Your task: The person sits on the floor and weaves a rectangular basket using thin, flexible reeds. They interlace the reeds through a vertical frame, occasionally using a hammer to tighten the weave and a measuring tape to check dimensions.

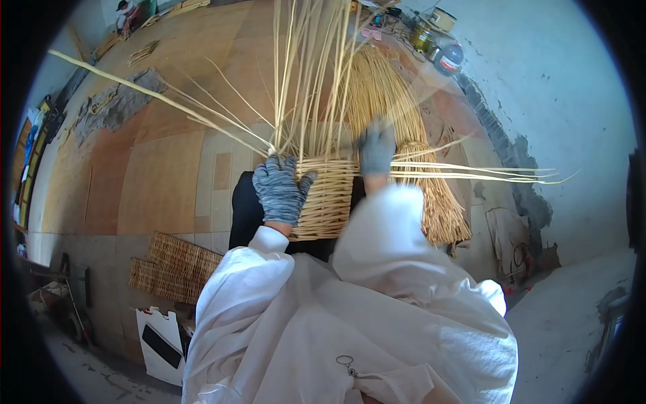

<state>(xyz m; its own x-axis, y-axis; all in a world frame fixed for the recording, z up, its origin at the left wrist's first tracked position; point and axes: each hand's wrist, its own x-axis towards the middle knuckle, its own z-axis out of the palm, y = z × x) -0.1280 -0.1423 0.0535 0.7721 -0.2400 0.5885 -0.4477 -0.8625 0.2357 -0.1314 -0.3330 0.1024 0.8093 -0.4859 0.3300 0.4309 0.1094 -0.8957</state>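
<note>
A woven wicker panel (pixel 326 209) lies across my lap, with long pale upright rods (pixel 313 81) fanning away from its far edge. My left hand (pixel 277 192), in a grey knit glove, grips the panel's far left corner, its thumb over the weave. A thick rod (pixel 155 94) and thinner ones stretch out to the left from that corner. At the far right edge of the weave is my right hand (pixel 377 148), also gloved and smeared by motion; its fingers are unclear. Several thin rods (pixel 478 174) reach out to the right beside it.
A large bundle of rods (pixel 387 84) lies beyond my right hand, a shorter bundle (pixel 441 202) nearer. Finished woven panels (pixel 178 266) rest on the floor at left, by a white board (pixel 159 343). A large bottle (pixel 449 59) stands by the right wall.
</note>
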